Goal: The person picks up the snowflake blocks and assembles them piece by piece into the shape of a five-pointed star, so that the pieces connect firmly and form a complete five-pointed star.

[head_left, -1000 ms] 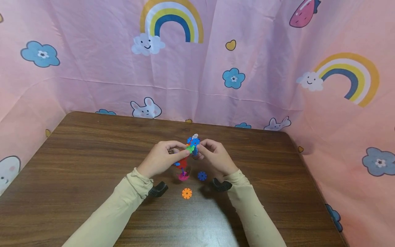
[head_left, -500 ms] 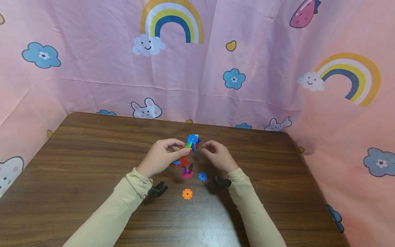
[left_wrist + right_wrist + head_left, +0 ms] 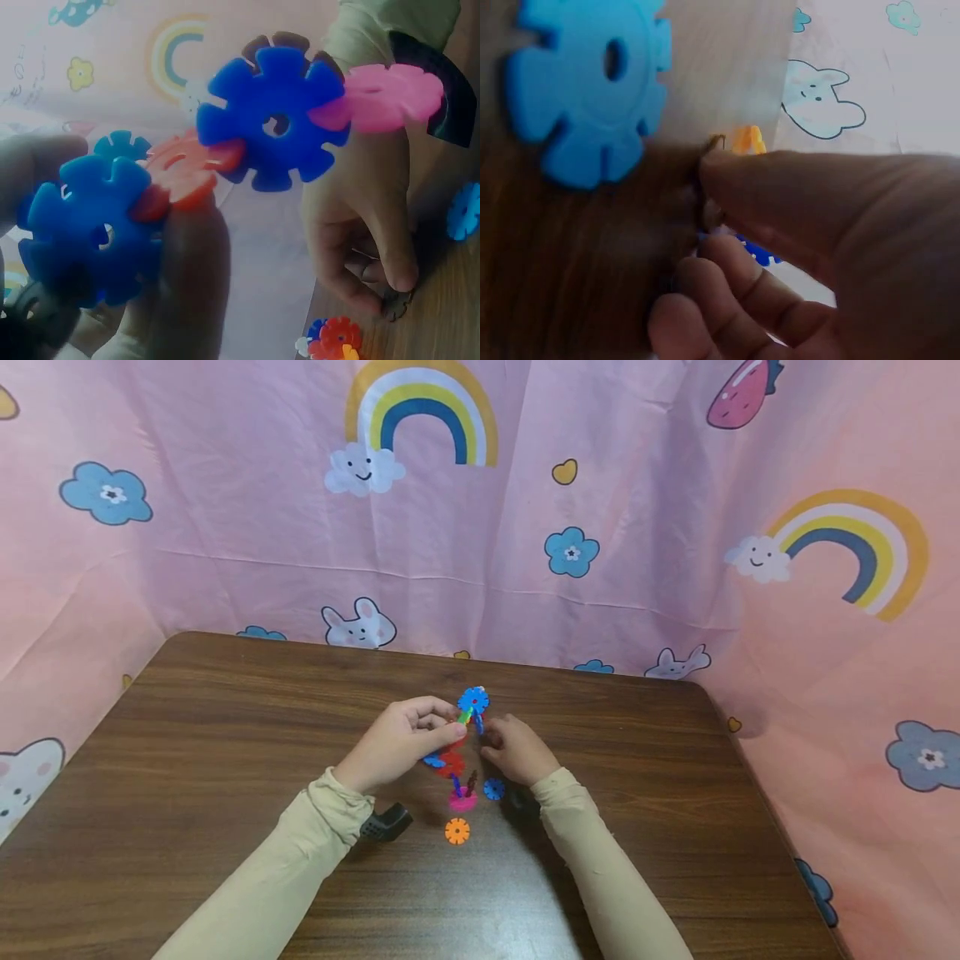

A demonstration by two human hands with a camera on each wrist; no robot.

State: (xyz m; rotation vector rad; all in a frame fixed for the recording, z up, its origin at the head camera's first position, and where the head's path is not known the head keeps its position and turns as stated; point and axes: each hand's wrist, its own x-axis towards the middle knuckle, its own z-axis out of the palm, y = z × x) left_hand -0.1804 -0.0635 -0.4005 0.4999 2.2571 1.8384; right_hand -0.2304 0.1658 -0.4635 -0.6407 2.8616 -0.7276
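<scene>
My left hand grips a chain of slotted plastic flower discs. At its far end stands a blue disc beside a green one. Nearer me hang a red disc and a pink disc. The left wrist view shows a dark blue disc joined between an orange-red disc and a pink one. My right hand is low by the tabletop. Its thumb and fingers pinch a brown disc, mostly hidden by the fingers.
A loose orange disc lies on the wooden table nearest me. A light blue disc lies beside my right hand. Black wrist mounts jut below the sleeves. A patterned pink curtain stands behind the table.
My right hand has left the chain, moved down to the tabletop and taken hold of the brown disc. My left hand stays nearly in place with the chain, which has tilted slightly.
</scene>
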